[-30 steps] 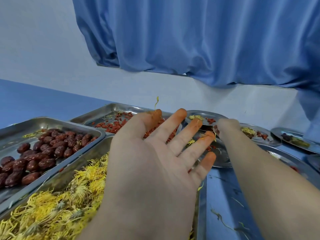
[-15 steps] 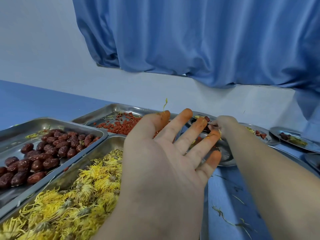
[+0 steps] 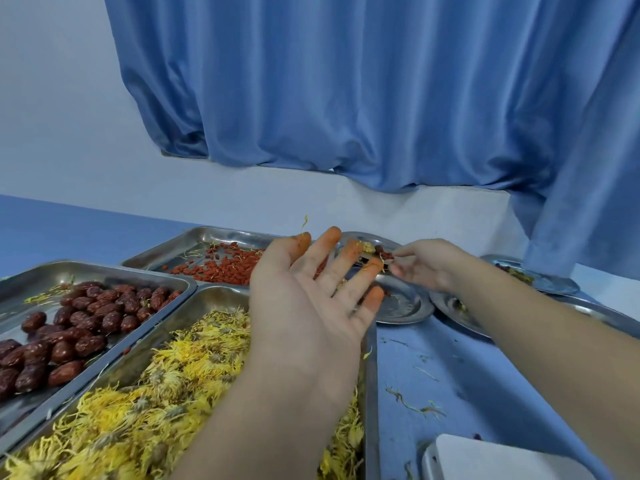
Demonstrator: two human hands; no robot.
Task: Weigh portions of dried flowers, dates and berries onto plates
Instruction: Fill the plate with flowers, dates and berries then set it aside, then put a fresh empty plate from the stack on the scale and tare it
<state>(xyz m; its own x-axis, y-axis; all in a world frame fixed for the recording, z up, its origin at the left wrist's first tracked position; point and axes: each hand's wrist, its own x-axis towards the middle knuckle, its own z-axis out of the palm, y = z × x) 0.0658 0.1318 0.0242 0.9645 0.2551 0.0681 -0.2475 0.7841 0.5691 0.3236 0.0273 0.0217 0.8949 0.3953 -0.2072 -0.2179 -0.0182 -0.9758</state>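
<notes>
My left hand [image 3: 308, 299] is held flat, palm up, fingers spread and orange-stained at the tips, above the tray of yellow dried flowers [image 3: 166, 386]. My right hand [image 3: 427, 263] reaches in from the right, its fingertips pinched close to my left fingertips over a round steel plate [image 3: 405, 306]; whether anything is in the pinch is too small to tell. A tray of dark red dates [image 3: 76, 323] lies at the left. Behind it sits a tray of red berries [image 3: 221, 265]. A plate with a small portion [image 3: 367, 245] is just past my fingers.
More round steel plates [image 3: 550, 282] with portions lie at the right on the blue table [image 3: 450, 375], which has loose flower bits scattered on it. A white scale corner [image 3: 498, 459] shows at the bottom right. A blue curtain [image 3: 346, 91] hangs behind.
The view has tilted down and shifted right. My left hand stays open, palm up. My right hand has drawn its pinched fingers closer to my left fingertips.
</notes>
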